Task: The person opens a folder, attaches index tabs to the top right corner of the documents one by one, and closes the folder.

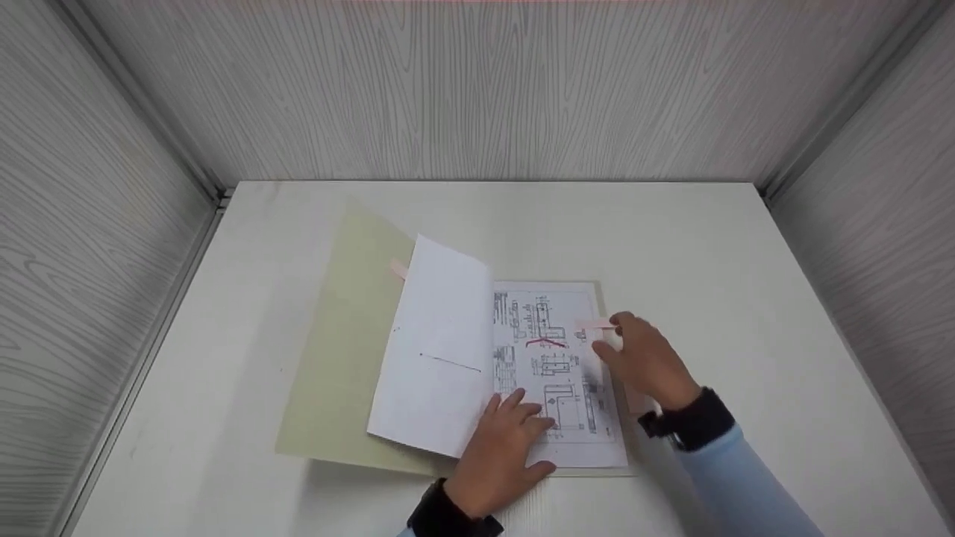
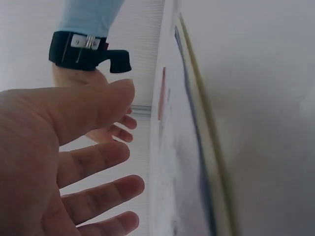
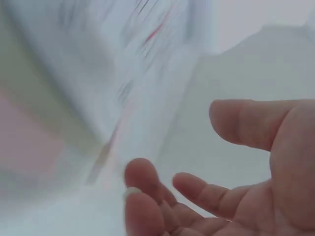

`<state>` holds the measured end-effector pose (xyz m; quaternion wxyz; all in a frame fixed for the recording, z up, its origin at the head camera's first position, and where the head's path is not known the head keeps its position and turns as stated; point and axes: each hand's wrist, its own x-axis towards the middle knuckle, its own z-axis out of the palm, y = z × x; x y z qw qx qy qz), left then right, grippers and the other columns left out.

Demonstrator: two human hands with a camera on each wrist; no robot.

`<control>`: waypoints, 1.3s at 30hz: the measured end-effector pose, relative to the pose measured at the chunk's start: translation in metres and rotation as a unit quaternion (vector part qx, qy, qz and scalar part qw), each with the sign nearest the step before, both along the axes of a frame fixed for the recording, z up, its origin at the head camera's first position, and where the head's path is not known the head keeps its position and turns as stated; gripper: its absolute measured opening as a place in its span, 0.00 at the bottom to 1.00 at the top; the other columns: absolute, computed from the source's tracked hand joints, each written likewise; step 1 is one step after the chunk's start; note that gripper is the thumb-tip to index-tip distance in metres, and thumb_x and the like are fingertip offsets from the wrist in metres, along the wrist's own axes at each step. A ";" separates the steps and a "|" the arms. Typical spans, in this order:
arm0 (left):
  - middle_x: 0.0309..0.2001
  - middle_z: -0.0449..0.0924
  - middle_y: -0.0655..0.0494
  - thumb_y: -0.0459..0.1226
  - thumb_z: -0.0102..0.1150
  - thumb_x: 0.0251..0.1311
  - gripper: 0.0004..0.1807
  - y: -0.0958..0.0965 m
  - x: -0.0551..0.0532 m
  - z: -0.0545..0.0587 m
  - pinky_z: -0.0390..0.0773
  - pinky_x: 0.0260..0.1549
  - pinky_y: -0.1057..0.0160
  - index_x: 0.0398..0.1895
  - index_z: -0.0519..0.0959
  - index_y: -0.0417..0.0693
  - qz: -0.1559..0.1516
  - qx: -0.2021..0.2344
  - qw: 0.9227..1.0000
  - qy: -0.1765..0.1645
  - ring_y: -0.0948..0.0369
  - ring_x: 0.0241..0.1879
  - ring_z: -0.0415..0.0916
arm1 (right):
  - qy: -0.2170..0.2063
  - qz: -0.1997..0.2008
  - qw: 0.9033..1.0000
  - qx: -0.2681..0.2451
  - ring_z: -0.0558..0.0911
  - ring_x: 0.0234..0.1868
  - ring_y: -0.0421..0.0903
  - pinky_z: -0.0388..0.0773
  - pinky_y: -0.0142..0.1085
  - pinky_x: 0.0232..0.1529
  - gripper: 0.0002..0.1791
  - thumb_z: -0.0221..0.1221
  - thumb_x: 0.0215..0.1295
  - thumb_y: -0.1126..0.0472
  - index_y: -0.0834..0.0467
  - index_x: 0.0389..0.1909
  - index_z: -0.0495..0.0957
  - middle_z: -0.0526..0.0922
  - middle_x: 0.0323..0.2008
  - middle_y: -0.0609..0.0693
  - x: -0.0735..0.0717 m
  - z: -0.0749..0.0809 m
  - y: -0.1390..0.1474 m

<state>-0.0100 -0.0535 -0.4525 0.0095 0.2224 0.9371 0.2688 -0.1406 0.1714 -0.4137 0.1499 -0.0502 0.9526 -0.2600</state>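
Note:
An open bound booklet [image 1: 433, 328] with a pale green cover [image 1: 328, 373] lies on the table. Its right-hand page [image 1: 522, 298] carries technical drawings and a red mark. My left hand [image 1: 503, 447] rests on the lower part of that page, fingers spread. A pink sticky tab [image 1: 595, 324] sticks out past the page's right edge. Beside it is my right hand [image 1: 649, 362], fingertips near the tab's outer end. In the right wrist view the thumb [image 3: 241, 123] stands well apart from the fingers, nothing pinched between them; the pink strip [image 3: 110, 142] there is blurred.
A white leaf [image 1: 440, 321] stands partly raised at the booklet's middle, with another pink tab [image 1: 399, 269] at its upper left. Something flat and pinkish [image 1: 639, 403] lies beneath my right wrist. Grey wood-grain panels [image 1: 477, 89] enclose the white table [image 1: 671, 239] at the back and sides.

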 end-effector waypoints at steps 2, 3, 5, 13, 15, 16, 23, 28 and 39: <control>0.57 0.75 0.54 0.50 0.72 0.48 0.28 -0.003 0.006 0.007 0.55 0.65 0.43 0.53 0.79 0.52 0.004 -0.015 1.000 0.016 0.50 0.68 0.60 | -0.010 0.007 1.000 -0.008 0.79 0.45 0.53 0.78 0.47 0.42 0.31 0.56 0.67 0.48 0.63 0.63 0.65 0.77 0.53 0.59 0.024 0.000 -0.003; 0.57 0.75 0.53 0.49 0.73 0.47 0.29 -0.006 0.008 0.010 0.56 0.65 0.43 0.53 0.80 0.51 0.007 -0.022 0.999 0.022 0.50 0.68 0.60 | -0.016 0.008 1.000 -0.009 0.79 0.43 0.51 0.78 0.46 0.41 0.31 0.57 0.66 0.47 0.62 0.63 0.66 0.78 0.51 0.57 0.035 -0.001 -0.004; 0.58 0.75 0.51 0.48 0.74 0.45 0.30 -0.010 0.013 0.014 0.56 0.65 0.43 0.53 0.80 0.50 0.013 -0.036 0.999 0.033 0.49 0.68 0.60 | -0.023 0.010 1.000 -0.003 0.78 0.43 0.49 0.77 0.46 0.42 0.32 0.58 0.65 0.46 0.62 0.62 0.68 0.79 0.49 0.55 0.050 -0.004 -0.006; 0.61 0.73 0.51 0.46 0.77 0.39 0.33 -0.025 0.022 0.003 0.54 0.65 0.42 0.54 0.79 0.49 0.020 -0.090 0.995 0.041 0.49 0.70 0.55 | -0.039 -0.002 0.999 0.005 0.75 0.42 0.48 0.73 0.42 0.41 0.31 0.60 0.63 0.46 0.63 0.59 0.69 0.79 0.49 0.54 0.069 -0.022 -0.005; 0.61 0.73 0.50 0.46 0.77 0.39 0.33 -0.027 0.023 -0.001 0.54 0.65 0.42 0.53 0.79 0.49 0.019 -0.097 0.994 0.036 0.48 0.70 0.56 | -0.045 -0.006 0.999 -0.002 0.74 0.41 0.48 0.72 0.41 0.39 0.30 0.60 0.63 0.46 0.62 0.59 0.69 0.78 0.48 0.53 0.069 -0.025 -0.004; 0.61 0.74 0.50 0.46 0.77 0.38 0.33 -0.028 0.024 -0.003 0.55 0.65 0.42 0.53 0.80 0.49 0.019 -0.099 0.994 0.033 0.48 0.70 0.56 | -0.046 -0.008 0.999 -0.005 0.74 0.42 0.48 0.72 0.41 0.40 0.30 0.60 0.63 0.46 0.62 0.59 0.69 0.78 0.48 0.53 0.068 -0.025 -0.003; 0.59 0.75 0.51 0.46 0.77 0.40 0.32 -0.030 0.025 -0.010 0.55 0.64 0.40 0.52 0.80 0.50 0.023 -0.102 0.994 0.022 0.48 0.69 0.58 | -0.048 -0.015 0.998 -0.029 0.74 0.43 0.48 0.72 0.43 0.44 0.32 0.60 0.63 0.44 0.60 0.61 0.69 0.78 0.49 0.52 0.067 -0.029 0.001; 0.58 0.76 0.51 0.46 0.76 0.41 0.30 -0.031 0.024 -0.011 0.56 0.63 0.39 0.52 0.80 0.50 0.026 -0.093 0.995 0.019 0.47 0.69 0.58 | -0.032 -0.015 0.998 -0.054 0.74 0.36 0.47 0.71 0.40 0.35 0.28 0.61 0.63 0.47 0.58 0.59 0.70 0.77 0.37 0.52 0.066 -0.025 0.004; 0.60 0.76 0.54 0.50 0.70 0.49 0.26 -0.029 0.024 -0.012 0.55 0.64 0.40 0.51 0.81 0.50 0.033 -0.121 0.992 -0.001 0.49 0.70 0.56 | -0.008 -0.023 0.993 -0.117 0.72 0.25 0.45 0.68 0.33 0.23 0.30 0.64 0.60 0.62 0.59 0.61 0.62 0.74 0.26 0.51 0.062 -0.021 0.008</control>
